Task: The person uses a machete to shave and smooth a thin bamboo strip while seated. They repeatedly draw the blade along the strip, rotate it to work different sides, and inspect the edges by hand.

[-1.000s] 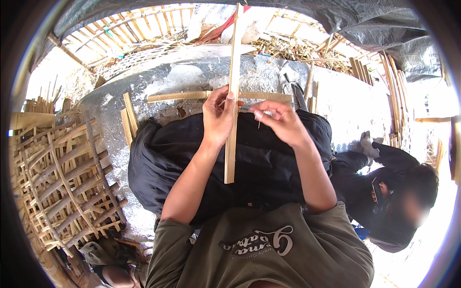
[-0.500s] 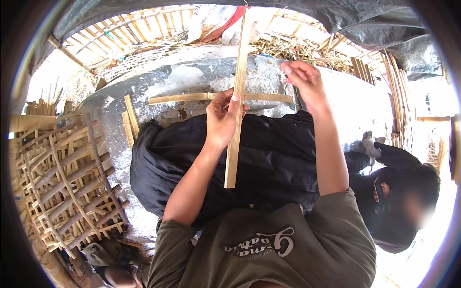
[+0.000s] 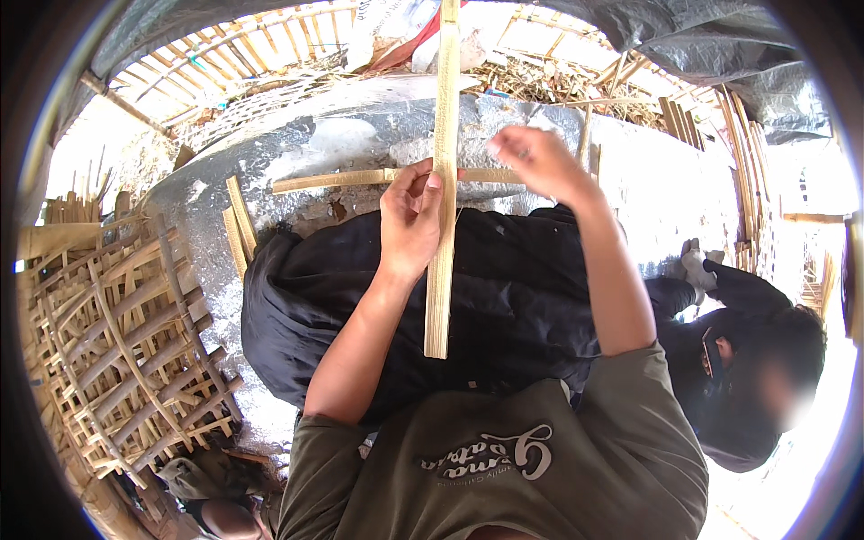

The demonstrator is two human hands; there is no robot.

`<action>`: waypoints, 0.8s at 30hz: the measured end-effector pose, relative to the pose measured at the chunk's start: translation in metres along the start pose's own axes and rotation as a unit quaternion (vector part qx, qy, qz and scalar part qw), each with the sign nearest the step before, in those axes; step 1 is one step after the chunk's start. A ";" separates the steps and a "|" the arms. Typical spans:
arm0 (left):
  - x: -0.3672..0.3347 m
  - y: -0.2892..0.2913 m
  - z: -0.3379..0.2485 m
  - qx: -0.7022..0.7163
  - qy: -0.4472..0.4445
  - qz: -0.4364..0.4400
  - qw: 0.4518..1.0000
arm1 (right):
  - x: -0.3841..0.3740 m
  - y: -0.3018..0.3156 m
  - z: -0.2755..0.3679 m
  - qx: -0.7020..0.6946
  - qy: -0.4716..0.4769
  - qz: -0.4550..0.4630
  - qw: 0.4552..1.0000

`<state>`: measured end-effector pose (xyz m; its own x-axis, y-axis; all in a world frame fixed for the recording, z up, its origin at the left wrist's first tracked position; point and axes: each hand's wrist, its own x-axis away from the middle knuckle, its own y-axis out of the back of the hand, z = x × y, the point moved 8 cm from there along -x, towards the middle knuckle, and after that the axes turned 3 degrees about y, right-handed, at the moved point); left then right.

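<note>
My left hand (image 3: 410, 216) is closed around a long, pale bamboo strip (image 3: 438, 297), thumb on its face. The strip stands lengthwise in front of me, its near end over my dark-clothed lap and its far end reaching the top of the view. Behind that hand, a second bamboo strip (image 3: 328, 182) runs crosswise, partly hidden by the hand and the first strip. My right hand (image 3: 540, 164) is raised to the right of the upright strip, over the crosswise strip's right end. Its fingers are bent and blurred by motion; whether they hold anything cannot be seen.
Short bamboo pieces (image 3: 238, 220) rest left of my lap on the grey sheet (image 3: 207, 198). A woven bamboo lattice (image 3: 126, 351) stands at the left. Another person (image 3: 738, 387) in dark clothes sits close by on my right. Bamboo scraps (image 3: 558, 85) lie at the back.
My right hand has swung left and slightly down, toward the upright strip. My left hand keeps its grip, and the upright strip's far end has shifted a little left.
</note>
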<state>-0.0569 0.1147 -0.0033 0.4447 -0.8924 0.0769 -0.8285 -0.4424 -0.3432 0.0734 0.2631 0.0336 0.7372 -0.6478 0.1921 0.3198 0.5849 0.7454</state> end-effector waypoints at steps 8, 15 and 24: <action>0.002 -0.006 0.000 0.008 -0.004 0.022 1.000 | 0.062 -0.069 0.046 -0.235 0.011 -0.099 0.967; 0.003 -0.006 -0.001 -0.010 -0.024 0.015 1.000 | 0.072 -0.060 0.076 -0.090 0.109 -0.224 0.964; 0.007 -0.008 -0.004 -0.020 -0.022 0.014 0.999 | 0.077 -0.069 0.063 -0.143 0.093 -0.255 0.952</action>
<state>-0.0489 0.1118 0.0040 0.4352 -0.8999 0.0274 -0.8533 -0.4220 -0.3064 0.0703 0.1420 0.0371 0.5264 -0.8010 -0.2851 0.7940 0.3432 0.5017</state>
